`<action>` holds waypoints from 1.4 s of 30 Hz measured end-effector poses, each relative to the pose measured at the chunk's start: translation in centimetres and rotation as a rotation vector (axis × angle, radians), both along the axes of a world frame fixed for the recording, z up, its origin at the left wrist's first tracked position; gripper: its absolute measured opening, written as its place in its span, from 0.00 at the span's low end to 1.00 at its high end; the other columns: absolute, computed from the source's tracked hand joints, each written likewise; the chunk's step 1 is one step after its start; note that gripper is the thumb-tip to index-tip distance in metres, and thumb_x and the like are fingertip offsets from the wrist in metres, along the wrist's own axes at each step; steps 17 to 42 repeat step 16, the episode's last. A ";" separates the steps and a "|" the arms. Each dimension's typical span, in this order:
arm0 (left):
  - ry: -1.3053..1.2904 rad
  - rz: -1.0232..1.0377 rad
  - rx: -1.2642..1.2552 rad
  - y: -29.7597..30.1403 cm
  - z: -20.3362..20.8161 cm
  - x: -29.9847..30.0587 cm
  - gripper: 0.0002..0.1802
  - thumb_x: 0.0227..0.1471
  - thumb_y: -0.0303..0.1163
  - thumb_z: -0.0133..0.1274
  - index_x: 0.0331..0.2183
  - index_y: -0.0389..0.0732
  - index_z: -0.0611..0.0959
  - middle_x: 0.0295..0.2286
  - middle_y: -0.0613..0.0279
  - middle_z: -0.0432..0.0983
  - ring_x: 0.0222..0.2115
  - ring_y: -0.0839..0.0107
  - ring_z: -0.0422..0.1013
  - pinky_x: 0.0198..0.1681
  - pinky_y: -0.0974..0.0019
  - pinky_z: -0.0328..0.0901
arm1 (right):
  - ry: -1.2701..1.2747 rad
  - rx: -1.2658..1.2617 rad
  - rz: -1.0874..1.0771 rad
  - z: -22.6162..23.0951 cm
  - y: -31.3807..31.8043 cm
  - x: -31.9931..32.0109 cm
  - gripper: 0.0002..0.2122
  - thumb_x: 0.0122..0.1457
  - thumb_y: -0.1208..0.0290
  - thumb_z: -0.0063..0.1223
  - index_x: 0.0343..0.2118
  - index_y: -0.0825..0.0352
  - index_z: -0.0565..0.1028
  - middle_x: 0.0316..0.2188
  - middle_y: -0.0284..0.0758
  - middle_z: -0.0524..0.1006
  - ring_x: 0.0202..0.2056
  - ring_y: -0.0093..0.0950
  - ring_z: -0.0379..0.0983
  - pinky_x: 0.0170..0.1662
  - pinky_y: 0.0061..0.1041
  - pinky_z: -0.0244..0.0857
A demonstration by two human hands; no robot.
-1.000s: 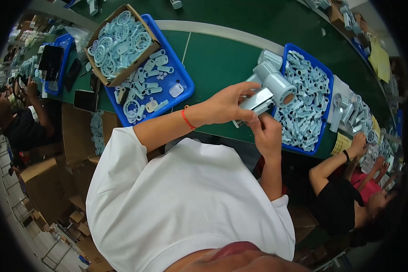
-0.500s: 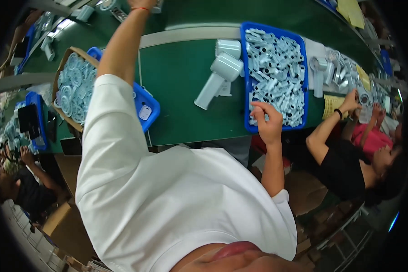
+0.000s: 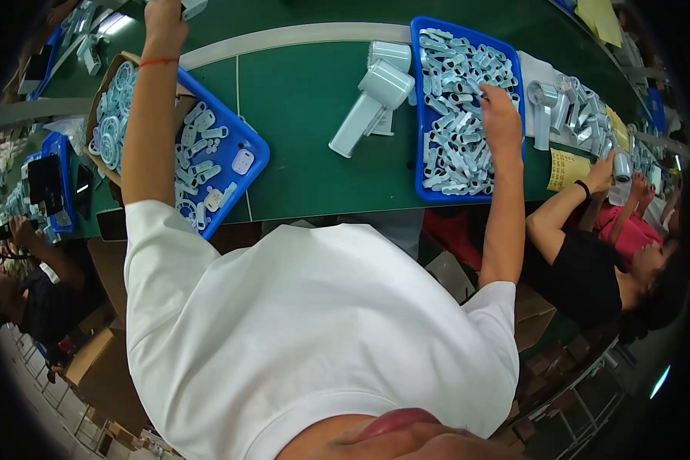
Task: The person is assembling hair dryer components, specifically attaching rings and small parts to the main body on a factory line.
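Note:
My left hand (image 3: pixel 166 29) is stretched far out at the upper left, partly cut off by the picture's edge. Its fingers are curled at a pale blue plastic housing (image 3: pixel 195 8) that shows only in part. On the right, my right hand (image 3: pixel 502 119) is over the blue tray (image 3: pixel 420 180) of small pale blue plastic pieces (image 3: pixel 454 157). Its fingers are bent and close together, with the tips among the pieces; what is between them is hidden. Two larger pale blue housings, one with a round head and long handle (image 3: pixel 356 126), one behind it (image 3: pixel 391 54), lie left of that tray.
At left stands a cardboard box of pale rings (image 3: pixel 113 123), beside a blue tray (image 3: pixel 257 149) of assorted small parts. A co-worker in black (image 3: pixel 571 261) handles housings at right, near a yellow paper (image 3: pixel 566 170). Another person (image 3: pixel 42 268) works at far left.
My left hand has moved left, uncovering the left tray. My right hand has gone from the tray's near edge further in among the small pieces.

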State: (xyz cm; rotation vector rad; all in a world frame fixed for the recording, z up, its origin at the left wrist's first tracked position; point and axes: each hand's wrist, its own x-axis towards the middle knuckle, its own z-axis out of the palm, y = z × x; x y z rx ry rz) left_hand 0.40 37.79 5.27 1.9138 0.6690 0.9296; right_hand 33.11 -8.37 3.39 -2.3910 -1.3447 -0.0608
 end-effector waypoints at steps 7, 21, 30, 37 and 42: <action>-0.443 -0.257 -0.751 -25.1 6.9 -4.7 0.26 0.44 0.30 0.51 0.46 0.34 0.66 0.38 0.54 0.69 0.36 0.66 0.69 0.41 0.62 0.66 | 0.851 0.280 0.239 2.8 -0.7 -9.6 0.08 0.51 0.80 0.52 0.35 0.68 0.75 0.31 0.35 0.73 0.34 0.26 0.70 0.37 0.21 0.64; -0.126 -0.325 -1.122 -37.2 -0.1 -3.5 0.35 0.43 0.31 0.55 0.51 0.38 0.59 0.41 0.56 0.65 0.42 0.68 0.66 0.49 0.59 0.63 | 0.772 0.114 0.288 -2.4 -1.8 -19.2 0.19 0.46 0.79 0.56 0.44 0.64 0.72 0.44 0.37 0.73 0.45 0.30 0.69 0.45 0.22 0.64; -0.126 -0.325 -1.122 -37.2 -0.1 -3.5 0.35 0.43 0.31 0.55 0.51 0.38 0.59 0.41 0.56 0.65 0.42 0.68 0.66 0.49 0.59 0.63 | 0.772 0.114 0.288 -2.4 -1.8 -19.2 0.19 0.46 0.79 0.56 0.44 0.64 0.72 0.44 0.37 0.73 0.45 0.30 0.69 0.45 0.22 0.64; -0.126 -0.325 -1.122 -37.2 -0.1 -3.5 0.35 0.43 0.31 0.55 0.51 0.38 0.59 0.41 0.56 0.65 0.42 0.68 0.66 0.49 0.59 0.63 | 0.772 0.114 0.288 -2.4 -1.8 -19.2 0.19 0.46 0.79 0.56 0.44 0.64 0.72 0.44 0.37 0.73 0.45 0.30 0.69 0.45 0.22 0.64; -0.126 -0.325 -1.122 -37.2 -0.1 -3.5 0.35 0.43 0.31 0.55 0.51 0.38 0.59 0.41 0.56 0.65 0.42 0.68 0.66 0.49 0.59 0.63 | 0.772 0.114 0.288 -2.4 -1.8 -19.2 0.19 0.46 0.79 0.56 0.44 0.64 0.72 0.44 0.37 0.73 0.45 0.30 0.69 0.45 0.22 0.64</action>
